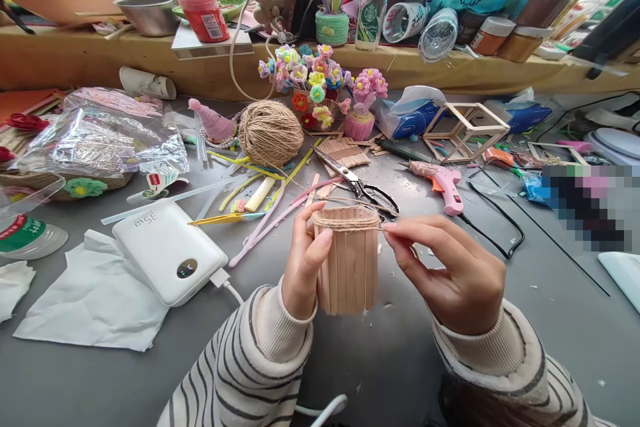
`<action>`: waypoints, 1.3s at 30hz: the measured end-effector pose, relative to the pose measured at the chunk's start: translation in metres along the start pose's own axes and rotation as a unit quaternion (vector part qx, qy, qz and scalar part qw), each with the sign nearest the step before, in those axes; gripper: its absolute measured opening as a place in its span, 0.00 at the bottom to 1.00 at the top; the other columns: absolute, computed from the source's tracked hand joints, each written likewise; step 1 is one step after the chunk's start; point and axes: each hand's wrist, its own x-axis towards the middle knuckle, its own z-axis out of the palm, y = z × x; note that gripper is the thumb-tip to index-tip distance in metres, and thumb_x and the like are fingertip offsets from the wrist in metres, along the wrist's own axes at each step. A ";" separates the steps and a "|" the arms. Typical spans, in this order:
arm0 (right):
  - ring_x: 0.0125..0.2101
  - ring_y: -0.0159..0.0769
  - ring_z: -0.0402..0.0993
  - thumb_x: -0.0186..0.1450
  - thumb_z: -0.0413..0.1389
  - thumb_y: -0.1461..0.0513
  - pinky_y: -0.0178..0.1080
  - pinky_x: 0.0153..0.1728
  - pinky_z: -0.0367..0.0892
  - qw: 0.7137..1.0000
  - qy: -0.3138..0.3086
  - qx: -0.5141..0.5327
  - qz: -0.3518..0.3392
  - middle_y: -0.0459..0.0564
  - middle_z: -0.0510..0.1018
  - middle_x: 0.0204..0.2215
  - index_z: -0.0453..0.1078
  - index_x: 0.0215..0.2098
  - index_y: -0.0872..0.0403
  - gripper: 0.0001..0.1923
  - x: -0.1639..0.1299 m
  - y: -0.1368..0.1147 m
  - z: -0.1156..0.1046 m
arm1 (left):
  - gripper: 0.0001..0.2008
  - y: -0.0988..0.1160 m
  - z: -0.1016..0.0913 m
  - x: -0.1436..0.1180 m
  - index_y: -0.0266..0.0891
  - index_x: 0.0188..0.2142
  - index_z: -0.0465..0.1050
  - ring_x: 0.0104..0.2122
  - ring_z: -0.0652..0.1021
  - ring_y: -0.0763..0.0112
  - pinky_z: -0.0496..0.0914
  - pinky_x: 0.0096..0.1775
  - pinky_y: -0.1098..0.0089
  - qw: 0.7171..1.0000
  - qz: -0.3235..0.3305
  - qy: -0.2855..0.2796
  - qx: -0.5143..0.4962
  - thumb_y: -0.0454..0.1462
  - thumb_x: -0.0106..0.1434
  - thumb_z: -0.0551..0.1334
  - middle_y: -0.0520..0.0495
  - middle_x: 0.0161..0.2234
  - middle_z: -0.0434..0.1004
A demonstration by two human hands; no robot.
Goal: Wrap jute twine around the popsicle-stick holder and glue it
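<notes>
The left hand is grasping a cup made of upright wooden sticks, its thumb pressing on the front left face just below the rim and its other fingers curving around the left side. The index fingertip is reaching slightly above the rim. The cup is standing nearly upright between the two hands, in front of the person, with its mouth facing up; whether its base is touching the desk, I cannot tell.

Twine is circling the cup just below its top edge in several close turns. The right hand is pinching the twine between thumb and index finger right beside the cup's right edge, while its other fingers are curling below, apart from the sticks. A strand is running from a ball of twine on the desk towards the far side of the rim.

Scissors are lying just behind the cup, their handles near the right fingertips. A pink glue gun is resting farther right, beyond the right hand. A white power bank is lying to the left of the left hand, partly over a white tissue.
</notes>
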 end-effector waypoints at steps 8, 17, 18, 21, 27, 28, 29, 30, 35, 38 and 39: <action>0.28 0.30 0.73 0.55 0.56 0.75 0.33 0.30 0.71 1.000 0.007 -0.004 -0.003 0.50 0.76 0.26 0.71 0.33 0.58 0.10 -0.001 0.001 -0.001 | 0.22 0.008 0.006 -0.006 0.42 0.44 0.64 0.43 0.71 0.60 0.64 0.42 0.62 1.000 -0.021 0.007 -0.012 0.46 0.50 0.60 0.48 0.38 0.73; 0.28 0.30 0.73 0.55 0.56 0.75 0.32 0.30 0.71 1.000 0.010 -0.003 -0.002 0.50 0.76 0.26 0.71 0.33 0.58 0.11 -0.002 0.000 -0.001 | 0.20 0.012 0.008 -0.008 0.42 0.44 0.65 0.40 0.73 0.63 0.65 0.40 0.64 0.999 -0.027 0.003 -0.034 0.45 0.51 0.60 0.48 0.41 0.74; 0.28 0.30 0.73 0.55 0.56 0.75 0.32 0.30 0.71 1.000 0.010 -0.004 -0.001 0.50 0.76 0.26 0.71 0.33 0.58 0.10 -0.002 0.000 -0.001 | 0.20 0.012 0.008 -0.009 0.42 0.44 0.65 0.40 0.73 0.62 0.65 0.40 0.64 0.999 -0.028 0.002 -0.034 0.44 0.52 0.59 0.47 0.42 0.74; 0.28 0.30 0.73 0.55 0.56 0.75 0.32 0.30 0.71 1.000 0.009 -0.006 -0.001 0.50 0.76 0.26 0.71 0.33 0.58 0.10 -0.001 0.000 -0.001 | 0.20 0.013 0.009 -0.010 0.42 0.44 0.65 0.40 0.73 0.63 0.66 0.40 0.65 0.999 -0.033 0.003 -0.039 0.44 0.52 0.59 0.48 0.41 0.74; 0.28 0.30 0.73 0.55 0.56 0.74 0.33 0.30 0.71 1.000 0.009 -0.007 -0.003 0.49 0.76 0.26 0.71 0.33 0.57 0.10 -0.002 -0.001 -0.002 | 0.19 0.015 0.014 -0.011 0.40 0.44 0.64 0.38 0.74 0.66 0.67 0.38 0.68 0.997 -0.031 0.002 -0.065 0.43 0.53 0.59 0.48 0.41 0.75; 0.28 0.30 0.73 0.56 0.56 0.74 0.33 0.30 0.71 1.000 0.009 -0.007 -0.003 0.49 0.76 0.26 0.71 0.33 0.57 0.10 -0.002 -0.001 -0.002 | 0.19 0.016 0.014 -0.011 0.40 0.43 0.64 0.39 0.74 0.66 0.67 0.38 0.68 0.997 -0.029 0.003 -0.069 0.43 0.53 0.59 0.48 0.41 0.74; 0.28 0.30 0.73 0.56 0.55 0.74 0.33 0.29 0.71 1.000 0.010 -0.007 -0.002 0.49 0.76 0.26 0.71 0.33 0.56 0.10 -0.001 -0.001 -0.002 | 0.18 0.016 0.014 -0.011 0.40 0.43 0.65 0.39 0.74 0.66 0.67 0.39 0.68 0.997 -0.027 0.003 -0.071 0.43 0.53 0.59 0.48 0.42 0.74; 0.28 0.30 0.73 0.56 0.55 0.74 0.33 0.29 0.71 1.000 0.011 -0.007 -0.002 0.49 0.76 0.26 0.71 0.33 0.56 0.11 -0.001 -0.001 -0.001 | 0.18 0.016 0.014 -0.011 0.40 0.43 0.65 0.40 0.74 0.65 0.67 0.39 0.68 0.997 -0.026 0.004 -0.071 0.43 0.52 0.59 0.49 0.42 0.74; 0.28 0.30 0.73 0.55 0.56 0.75 0.32 0.30 0.71 1.000 0.012 0.001 -0.005 0.50 0.76 0.26 0.71 0.34 0.57 0.11 -0.002 -0.001 -0.002 | 0.21 0.016 0.011 -0.011 0.41 0.44 0.65 0.38 0.74 0.64 0.66 0.39 0.66 0.997 -0.049 -0.009 -0.063 0.45 0.51 0.60 0.48 0.39 0.75; 0.29 0.30 0.73 0.55 0.56 0.75 0.33 0.30 0.71 1.000 0.011 0.013 -0.001 0.50 0.76 0.27 0.71 0.34 0.57 0.11 -0.003 -0.002 -0.002 | 0.22 0.016 0.009 -0.011 0.42 0.45 0.64 0.39 0.74 0.61 0.65 0.40 0.63 0.995 -0.071 -0.020 -0.073 0.46 0.51 0.60 0.47 0.40 0.75; 0.29 0.30 0.73 0.55 0.56 0.75 0.33 0.30 0.71 1.000 0.010 0.018 0.003 0.50 0.76 0.27 0.71 0.35 0.57 0.12 -0.003 -0.003 -0.002 | 0.22 0.016 0.009 -0.011 0.42 0.45 0.64 0.39 0.74 0.60 0.65 0.41 0.63 0.994 -0.078 -0.025 -0.076 0.46 0.51 0.59 0.46 0.40 0.76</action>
